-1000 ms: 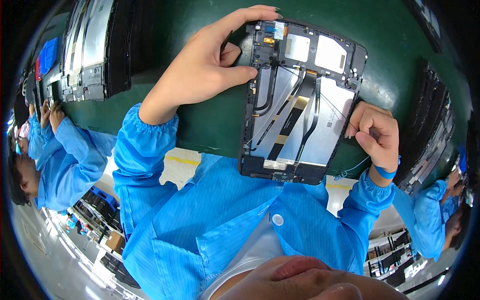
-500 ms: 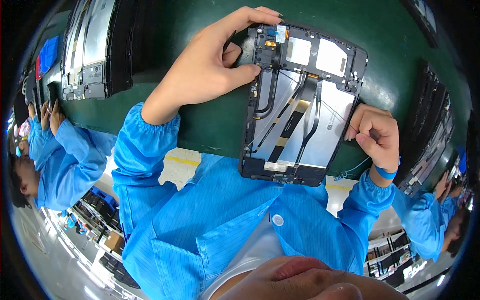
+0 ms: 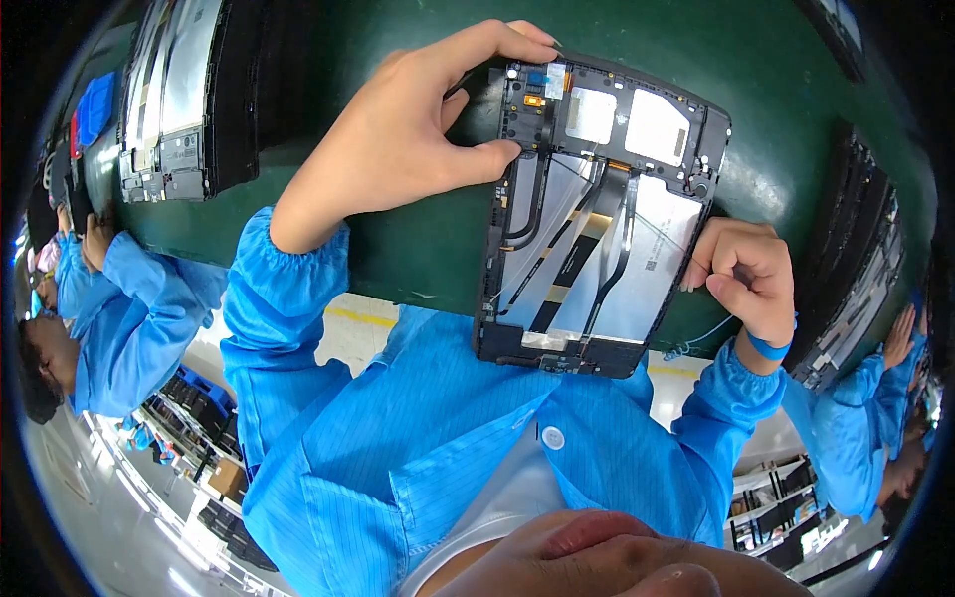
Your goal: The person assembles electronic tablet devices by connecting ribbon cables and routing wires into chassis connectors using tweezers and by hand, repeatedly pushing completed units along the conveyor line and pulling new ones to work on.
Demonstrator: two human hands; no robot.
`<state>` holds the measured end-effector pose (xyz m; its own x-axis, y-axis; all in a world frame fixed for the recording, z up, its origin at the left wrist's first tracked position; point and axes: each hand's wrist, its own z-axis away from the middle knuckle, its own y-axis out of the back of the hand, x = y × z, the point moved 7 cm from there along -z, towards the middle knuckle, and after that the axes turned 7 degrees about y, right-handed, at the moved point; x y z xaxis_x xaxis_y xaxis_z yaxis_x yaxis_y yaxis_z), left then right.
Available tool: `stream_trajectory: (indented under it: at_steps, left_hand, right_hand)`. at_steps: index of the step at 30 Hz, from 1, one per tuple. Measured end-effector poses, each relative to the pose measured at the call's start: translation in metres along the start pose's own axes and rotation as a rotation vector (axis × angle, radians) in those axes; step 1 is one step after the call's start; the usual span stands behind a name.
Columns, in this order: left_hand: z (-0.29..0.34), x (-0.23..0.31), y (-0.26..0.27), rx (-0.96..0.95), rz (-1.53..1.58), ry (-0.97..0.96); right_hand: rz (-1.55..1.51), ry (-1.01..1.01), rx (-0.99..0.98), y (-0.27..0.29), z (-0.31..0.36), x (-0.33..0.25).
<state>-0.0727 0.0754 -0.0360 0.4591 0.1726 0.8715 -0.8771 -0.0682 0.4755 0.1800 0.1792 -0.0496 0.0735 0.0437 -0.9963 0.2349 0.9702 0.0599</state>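
An opened tablet (image 3: 652,229), its black frame, silver panel and dark ribbon cables exposed, is tilted in front of my chest. My left hand (image 3: 398,139) grips its upper left corner, fingers on the top edge and thumb on the left side. By the tablet's right edge, my right hand (image 3: 746,269) is closed with thumb and forefinger pinched together. A thin dark line like a wire crosses the panel toward those fingertips. What lies in the pinch is too small to make out. A blue band (image 3: 766,346) circles my right wrist.
On the green table (image 3: 408,249), stacks of similar opened tablets stand at the left (image 3: 174,149) and right (image 3: 860,269). A blue bin (image 3: 96,109) is at far left. Co-workers in blue sleeves (image 3: 149,328) work on both sides. A thin coiled cord (image 3: 696,343) hangs near my right wrist.
The tablet has shifted slightly downward at its top, and my left hand has come down with it. My right hand has barely moved and stays pinched.
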Motion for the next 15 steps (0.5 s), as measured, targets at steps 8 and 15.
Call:
stream_trajectory:
  at_steps: [8, 15]
  left_hand:
    - [-0.005, 0.01, 0.0, 0.005, -0.199, -0.125]
    - [-0.002, 0.02, 0.004, 0.016, -0.324, -0.229]
  right_hand:
    - [-0.049, -0.03, 0.017, 0.002, 0.002, 0.004]
    - [-0.04, -0.027, -0.015, -0.004, 0.003, 0.005]
